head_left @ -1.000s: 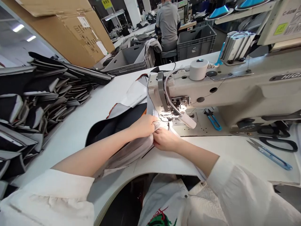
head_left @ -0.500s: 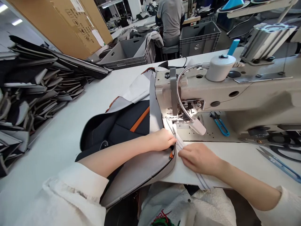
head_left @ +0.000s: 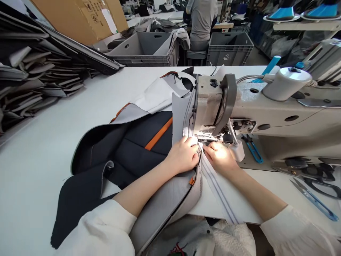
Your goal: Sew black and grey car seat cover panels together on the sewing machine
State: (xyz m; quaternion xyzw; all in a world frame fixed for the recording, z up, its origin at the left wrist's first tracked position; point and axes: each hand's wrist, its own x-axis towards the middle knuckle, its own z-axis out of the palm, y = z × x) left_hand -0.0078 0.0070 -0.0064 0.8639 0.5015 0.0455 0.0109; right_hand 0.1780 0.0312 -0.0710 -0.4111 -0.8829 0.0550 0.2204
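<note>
My left hand (head_left: 183, 154) is closed on the edge of a bag panel (head_left: 138, 149), dark fabric with an orange stripe and grey lining, just in front of the needle area. Across from it, my right hand (head_left: 220, 158) pinches a white striped tape (head_left: 217, 185) close to the panel's edge; its thumb is mostly hidden. The tape trails down over the table's front edge. Both hands lie close under the lit head of a sewing machine (head_left: 210, 103). Fingers and machine parts cover the needle point. Grey lining (head_left: 170, 192) hangs toward my lap.
Blue-handled thread snips (head_left: 254, 151) lie on the machine bed, a second pair of snips (head_left: 315, 201) on the table at right near black scissors (head_left: 322, 186). Stacked fabric pieces (head_left: 34, 74) fill the left. Behind are grey crates (head_left: 144, 60), a cardboard box (head_left: 80, 19) and a seated person (head_left: 202, 21).
My right hand has moved up along the tape to the needle area, beside my left hand. The left hand has shifted slightly toward the machine. The camera view has turned.
</note>
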